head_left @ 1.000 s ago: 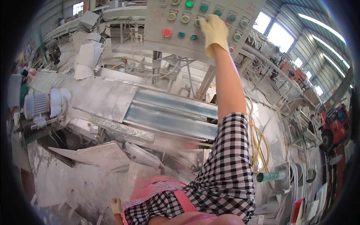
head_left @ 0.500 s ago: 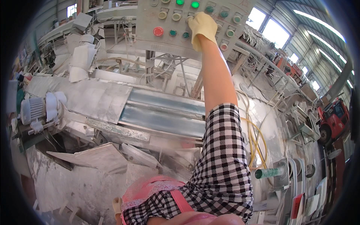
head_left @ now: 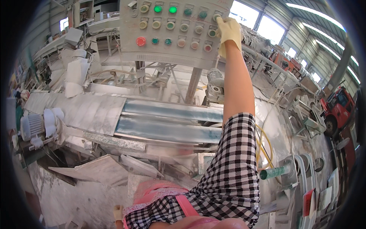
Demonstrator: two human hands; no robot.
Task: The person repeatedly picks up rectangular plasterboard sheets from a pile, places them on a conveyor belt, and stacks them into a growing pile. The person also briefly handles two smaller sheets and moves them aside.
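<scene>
My right hand, in a pale yellow rubber glove, reaches up to the right edge of a grey control panel. Its fingers pinch a rotary knob at the end of the upper row. Two green buttons glow at the top of the panel, and a red mushroom-shaped button sits at lower left. Far below, beside my pink apron, a little of my gloved left hand shows; its fingers are not clear.
Below the panel runs a dusty conveyor with dark belts. A motor stands at its left end, and broken slabs lie in front. Yellow hose, a green pipe and a red forklift are to the right.
My right hand has moved right across the panel, from the middle knobs to the one at the right edge. The view has shifted slightly; the panel now sits further left.
</scene>
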